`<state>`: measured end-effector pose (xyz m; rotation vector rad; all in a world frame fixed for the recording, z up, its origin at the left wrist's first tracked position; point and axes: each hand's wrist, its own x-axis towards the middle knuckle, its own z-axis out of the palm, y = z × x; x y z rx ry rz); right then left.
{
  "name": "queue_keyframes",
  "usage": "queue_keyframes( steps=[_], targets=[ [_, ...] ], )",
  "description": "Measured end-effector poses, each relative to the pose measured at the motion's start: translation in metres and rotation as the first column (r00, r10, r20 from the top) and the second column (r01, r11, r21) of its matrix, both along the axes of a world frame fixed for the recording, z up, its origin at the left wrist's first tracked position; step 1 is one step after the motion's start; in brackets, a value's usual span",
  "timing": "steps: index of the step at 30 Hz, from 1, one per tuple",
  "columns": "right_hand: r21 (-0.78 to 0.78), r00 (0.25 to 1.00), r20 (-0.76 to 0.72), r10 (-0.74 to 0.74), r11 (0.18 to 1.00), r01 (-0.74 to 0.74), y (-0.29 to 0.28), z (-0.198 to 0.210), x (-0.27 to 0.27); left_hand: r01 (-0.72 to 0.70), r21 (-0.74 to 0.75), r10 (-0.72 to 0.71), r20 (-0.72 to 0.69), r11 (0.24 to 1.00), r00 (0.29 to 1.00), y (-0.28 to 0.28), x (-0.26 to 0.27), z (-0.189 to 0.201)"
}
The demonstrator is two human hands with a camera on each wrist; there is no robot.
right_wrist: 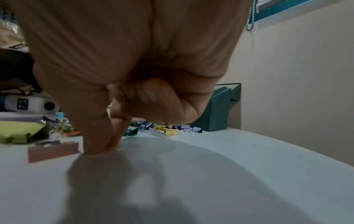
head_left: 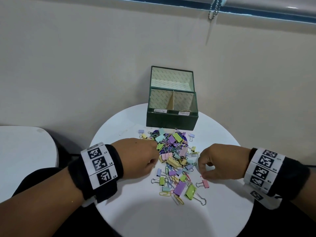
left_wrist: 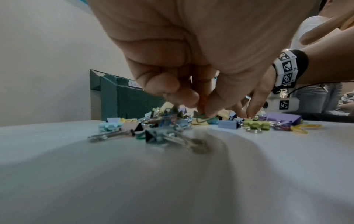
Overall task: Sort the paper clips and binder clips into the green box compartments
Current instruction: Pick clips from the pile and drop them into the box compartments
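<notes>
A green box [head_left: 171,122] stands open at the back of the round white table [head_left: 153,218], its two front compartments labelled. Pastel binder clips and coloured paper clips lie in a pile [head_left: 172,151] in front of it. My left hand [head_left: 153,158] is at the pile's left edge with curled fingers; in the left wrist view my left hand [left_wrist: 203,112] pinches a green paper clip [left_wrist: 200,119] off the pile. On the pile's right side, my right hand [head_left: 202,175] pinches a thin pink paper clip [head_left: 201,176] against the table beside a pink binder clip [head_left: 204,183]. The clip is hidden in the right wrist view.
The box's raised lid [head_left: 171,77] stands close to the wall behind it. A second white table [head_left: 22,151] stands to the left. A blind chain [head_left: 212,12] hangs at the upper right. Bare tabletop lies between the pile and the near edge.
</notes>
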<state>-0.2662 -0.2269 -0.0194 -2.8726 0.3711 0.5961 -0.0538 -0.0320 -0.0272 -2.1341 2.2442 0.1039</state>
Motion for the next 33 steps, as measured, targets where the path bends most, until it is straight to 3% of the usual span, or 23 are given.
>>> queue_keyframes(
  steps=[3,7,9,11,14,16,19,21,22,24,26,27,33],
  targets=[
    [0.001,1.000,0.003,-0.012,1.000,0.012,-0.005,0.017,0.010,0.013,-0.031,-0.014,-0.014,0.999,1.000,0.001,0.000,-0.001],
    [-0.014,0.927,0.348,-0.137,0.988,0.152,-0.036,0.061,0.057,0.017,-0.092,-0.023,-0.058,0.996,0.998,0.001,0.002,-0.001],
    [-0.018,0.873,0.442,-0.206,0.971,0.238,-0.051,0.071,0.087,0.010,-0.098,-0.017,-0.065,0.995,0.998,0.001,0.002,0.000],
    [-0.005,0.848,0.456,-0.271,0.952,0.307,-0.062,0.067,0.112,0.000,-0.088,-0.006,-0.076,0.996,0.997,0.001,0.002,0.001],
    [0.009,0.873,0.374,-0.314,0.942,0.335,-0.069,0.057,0.131,-0.006,-0.085,-0.006,-0.138,0.996,0.990,-0.001,0.003,0.001],
    [0.110,0.857,0.374,-0.355,0.934,0.339,-0.070,0.058,0.129,-0.006,-0.098,-0.015,-0.212,0.995,0.977,-0.003,0.006,0.001],
    [0.303,0.744,0.511,-0.431,0.900,0.313,-0.071,0.064,0.107,0.002,-0.080,-0.020,-0.223,0.997,0.975,-0.005,0.010,-0.001],
    [0.348,0.636,0.623,-0.455,0.890,0.296,-0.064,0.063,0.083,0.018,-0.047,-0.027,-0.203,0.999,0.979,-0.006,0.011,0.004],
    [0.346,0.622,0.643,-0.447,0.894,0.284,-0.058,0.060,0.069,0.022,-0.036,-0.029,-0.203,0.999,0.979,-0.009,0.011,0.011],
    [0.311,0.747,0.551,-0.371,0.922,0.229,-0.044,0.048,0.042,0.002,-0.048,-0.012,-0.213,0.999,0.977,-0.022,0.013,0.032],
    [0.245,0.899,0.348,-0.267,0.951,0.188,-0.032,0.034,0.026,-0.046,-0.104,0.025,-0.193,0.994,0.981,-0.046,0.014,0.056],
    [0.208,0.930,0.287,-0.229,0.963,0.173,-0.027,0.027,0.022,-0.077,-0.136,0.052,-0.177,0.988,0.983,-0.062,0.014,0.066],
    [0.202,0.947,0.203,-0.250,0.957,0.209,-0.004,0.006,0.019,-0.274,-0.238,0.238,-0.171,0.932,0.956,-0.158,0.008,0.079]
  ],
)
